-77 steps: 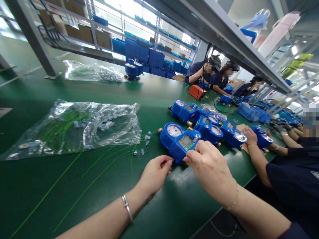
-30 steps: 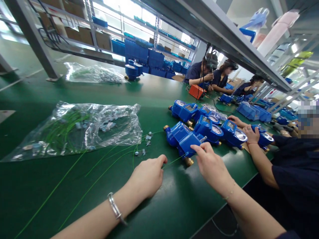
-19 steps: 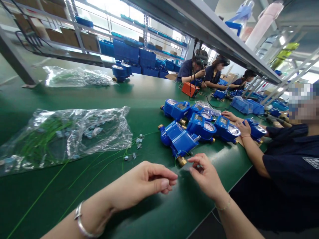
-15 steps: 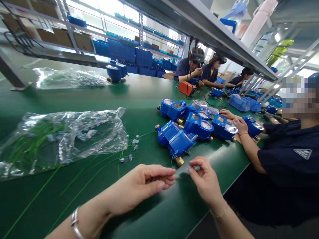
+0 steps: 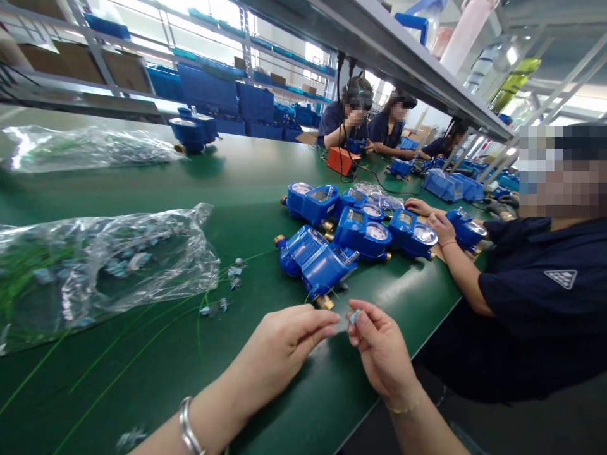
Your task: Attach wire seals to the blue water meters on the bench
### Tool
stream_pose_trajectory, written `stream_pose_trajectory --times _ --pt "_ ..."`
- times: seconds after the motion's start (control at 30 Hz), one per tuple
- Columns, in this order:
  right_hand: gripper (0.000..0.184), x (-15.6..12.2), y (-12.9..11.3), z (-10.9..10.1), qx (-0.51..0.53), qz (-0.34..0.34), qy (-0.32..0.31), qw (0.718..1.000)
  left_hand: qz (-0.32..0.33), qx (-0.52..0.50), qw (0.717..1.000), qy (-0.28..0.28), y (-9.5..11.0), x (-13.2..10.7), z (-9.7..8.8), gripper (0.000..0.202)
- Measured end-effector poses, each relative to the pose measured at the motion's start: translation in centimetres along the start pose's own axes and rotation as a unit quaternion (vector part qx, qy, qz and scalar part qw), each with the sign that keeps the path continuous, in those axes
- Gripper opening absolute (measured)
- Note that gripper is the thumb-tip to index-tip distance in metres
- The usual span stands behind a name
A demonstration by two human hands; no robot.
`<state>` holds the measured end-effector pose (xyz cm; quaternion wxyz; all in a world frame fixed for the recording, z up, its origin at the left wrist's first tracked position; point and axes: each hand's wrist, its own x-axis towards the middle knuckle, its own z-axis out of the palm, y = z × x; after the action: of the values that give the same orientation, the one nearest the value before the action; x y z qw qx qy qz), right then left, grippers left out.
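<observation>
1. From my remote seat I see the right hand [image 5: 379,347] closed, thumb and fingers pinching a small pale-blue piece [image 5: 354,316].
2. The left hand [image 5: 291,338] faces it, fingers drawn together, tips near the right hand's but apart. I cannot tell whether those fingers grip anything; the view there is poor.
3. Just beyond both hands, the nearest blue meter [image 5: 315,262] lies on the green table [image 5: 284,411], dial hidden from me, a brass end [image 5: 325,302] pointing toward the hands.
4. A thin green wire [image 5: 308,296] curves by that brass end, its lower part hidden behind the left hand.
5. Behind and right of that meter I count four more in a close group, among them one with a white dial [image 5: 377,232].
6. On my left, a clear plastic bag [image 5: 184,278] holds green wires and pale-blue pieces; loose pieces [image 5: 234,272] lie just beside its right end, and loose green strands [image 5: 128,379] run across the table below it.
7. Farther right, a co-worker's hand [image 5: 442,229] is at another blue meter [image 5: 465,229].
</observation>
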<state>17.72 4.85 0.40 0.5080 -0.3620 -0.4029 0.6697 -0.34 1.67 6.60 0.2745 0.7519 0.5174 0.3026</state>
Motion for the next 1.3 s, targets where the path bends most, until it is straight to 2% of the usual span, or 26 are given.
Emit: stream_pose_trajectory --times 0.1,0.23,0.6,0.8,1.07,1.3 --pt "0.024 -0.3 -0.3 0.7 0.122 0.047 -0.055 0.990 -0.081 -0.041 0.994 0.054 0.3 0.1 0.6 0.013" --pt "0.025 -0.5 -0.1 1.2 0.164 0.035 -0.087 0.982 -0.113 -0.068 0.990 0.048 0.5 -0.5 0.5 0.015" --pt "0.034 -0.4 0.6 2.1 0.123 0.026 -0.131 0.983 -0.109 -0.092 0.989 0.046 0.5 -0.6 0.7 0.009" --pt "0.034 -0.4 0.6 2.1 0.111 0.035 -0.133 0.984 -0.131 -0.090 0.986 0.042 0.3 -0.7 0.8 0.011" --pt "0.036 -0.6 0.4 2.3 0.094 0.047 -0.131 0.986 -0.130 -0.088 0.987 0.038 0.6 -0.5 0.7 0.017" --pt "0.039 -0.4 0.6 2.2 0.072 0.032 -0.122 0.989 -0.143 -0.094 0.985 0.027 0.7 -0.5 0.7 0.014"
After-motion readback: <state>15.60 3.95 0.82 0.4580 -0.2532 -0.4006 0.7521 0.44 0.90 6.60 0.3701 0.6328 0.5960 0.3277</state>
